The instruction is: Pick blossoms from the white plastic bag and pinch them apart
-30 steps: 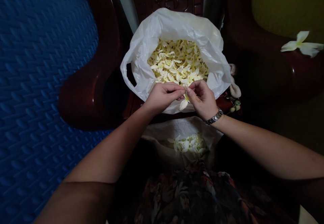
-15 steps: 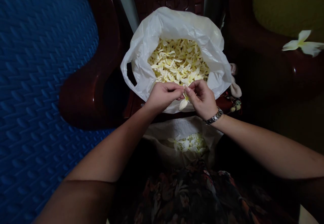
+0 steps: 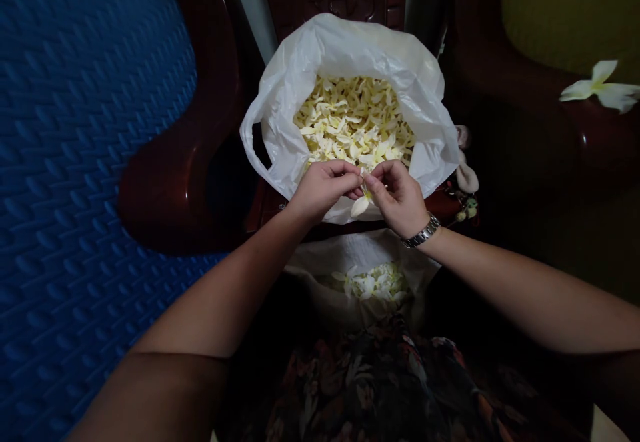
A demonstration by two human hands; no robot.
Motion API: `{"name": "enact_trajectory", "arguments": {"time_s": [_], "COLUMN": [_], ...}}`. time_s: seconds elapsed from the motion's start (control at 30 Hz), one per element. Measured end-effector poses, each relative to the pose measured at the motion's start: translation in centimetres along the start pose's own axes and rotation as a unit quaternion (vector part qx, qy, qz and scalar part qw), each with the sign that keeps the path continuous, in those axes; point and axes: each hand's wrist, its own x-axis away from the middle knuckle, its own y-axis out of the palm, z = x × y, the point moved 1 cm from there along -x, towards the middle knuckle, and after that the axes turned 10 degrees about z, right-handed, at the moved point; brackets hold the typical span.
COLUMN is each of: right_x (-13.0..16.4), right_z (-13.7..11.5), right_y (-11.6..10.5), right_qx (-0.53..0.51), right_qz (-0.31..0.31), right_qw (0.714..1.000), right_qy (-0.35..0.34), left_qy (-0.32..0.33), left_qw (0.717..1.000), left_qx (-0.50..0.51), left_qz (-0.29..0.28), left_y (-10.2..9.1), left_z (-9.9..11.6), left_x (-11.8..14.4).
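Big white bag (image 3: 300,95) of petals (image 3: 353,122) sits right in front, w/ dark red chair arms (image 3: 170,182) close on both sides. Small bag (image 3: 360,255) fills the lap. Open room only above the petals.

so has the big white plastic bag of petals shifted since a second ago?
No. The big white plastic bag of petals sits in the same spot against the dark red chair arm; the slight offset is shared by everything, so it is camera drift.
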Motion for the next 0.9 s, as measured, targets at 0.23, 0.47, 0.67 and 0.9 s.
{"name": "enact_trajectory", "arguments": {"time_s": [0.23,0.47,0.67,0.9], "right_x": [-0.2,-0.5,-0.2,-0.4], "right_z": [0.5,0.4,0.4,0.6], "right_y": [0.2,0.3,0.6,0.5], "right_qx": [-0.065,-0.14,-0.19,-0.17], "right_qz": [-0.025,-0.034,-0.051,-0.041], "right_qw": [0.996,0.983,0.963,0.968], "right_qy": [0.052,0.111,0.184,0.177], "left_qy": [0.009,0.053,0.139,0.23], "left_qw": [1.0,0.998,0.984,0.954], "left_qx": [-0.009,-0.028,-0.095,-0.183], "left_qz": [0.01,0.028,0.064,0.065], "left_y": [-0.1,-0.3,-0.6,-1.0], "left_z": [0.0,-0.3,-0.4,-0.5], "left_x": [0.0,-0.2,-0.3,-0.4]}}
